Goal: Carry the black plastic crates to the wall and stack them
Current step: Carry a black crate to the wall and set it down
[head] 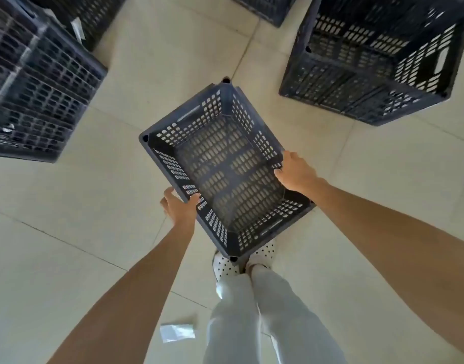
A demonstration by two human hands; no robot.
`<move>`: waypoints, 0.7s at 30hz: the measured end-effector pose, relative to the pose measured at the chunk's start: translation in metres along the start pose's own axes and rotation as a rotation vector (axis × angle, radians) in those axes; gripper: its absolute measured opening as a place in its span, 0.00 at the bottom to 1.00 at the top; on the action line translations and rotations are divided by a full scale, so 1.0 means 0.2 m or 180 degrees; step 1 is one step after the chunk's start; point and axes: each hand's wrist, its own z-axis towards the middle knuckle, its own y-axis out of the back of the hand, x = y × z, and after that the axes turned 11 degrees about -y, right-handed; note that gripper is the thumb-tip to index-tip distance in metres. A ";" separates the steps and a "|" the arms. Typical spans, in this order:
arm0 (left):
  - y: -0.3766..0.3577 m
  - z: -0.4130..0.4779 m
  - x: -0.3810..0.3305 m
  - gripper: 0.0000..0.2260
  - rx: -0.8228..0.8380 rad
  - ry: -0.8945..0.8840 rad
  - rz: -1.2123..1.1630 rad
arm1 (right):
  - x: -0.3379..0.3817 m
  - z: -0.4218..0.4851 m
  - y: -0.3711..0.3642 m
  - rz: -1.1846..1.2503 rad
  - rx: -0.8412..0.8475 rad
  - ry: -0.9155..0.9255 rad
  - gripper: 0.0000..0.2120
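One empty black crate (225,169) hangs mid-frame above the tiled floor (68,245), left hand (179,206) and right hand (295,170) curled over its long rims, while others wait upper left (36,88) and upper right (370,61), seemingly stacked — so carrying remains.

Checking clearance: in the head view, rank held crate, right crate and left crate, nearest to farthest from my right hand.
1. held crate: centre, its rim gripped by the right hand.
2. right crate: upper right, apart from the hand.
3. left crate: upper left, beyond the held crate.
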 end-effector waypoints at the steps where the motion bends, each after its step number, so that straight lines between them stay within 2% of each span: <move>1: -0.03 0.03 0.03 0.33 -0.0014 0.0179 -0.0071 | -0.01 0.04 -0.03 0.0029 -0.0056 -0.0081 0.27; 4: -0.13 0.14 0.12 0.38 0.0118 0.0544 -0.0240 | -0.04 0.19 -0.14 0.0121 -0.0078 -0.0305 0.32; 9: -0.25 0.25 0.20 0.36 0.0016 0.0607 -0.0293 | -0.03 0.34 -0.29 0.0256 -0.0062 -0.0472 0.39; 13: -0.25 0.34 0.21 0.48 0.0022 0.0791 -0.0310 | 0.00 0.39 -0.25 0.1015 -0.0180 -0.0731 0.31; 14: -0.24 0.36 0.21 0.51 0.0066 0.0834 -0.0280 | 0.00 0.38 -0.23 0.1111 -0.0093 -0.0829 0.31; 18: -0.12 0.37 0.10 0.52 0.0234 0.0708 -0.0303 | -0.02 0.26 -0.07 0.1234 0.0130 -0.1128 0.33; 21: -0.04 0.39 -0.01 0.64 0.0408 0.0597 -0.0292 | -0.07 0.11 0.07 0.1322 0.0182 -0.1283 0.32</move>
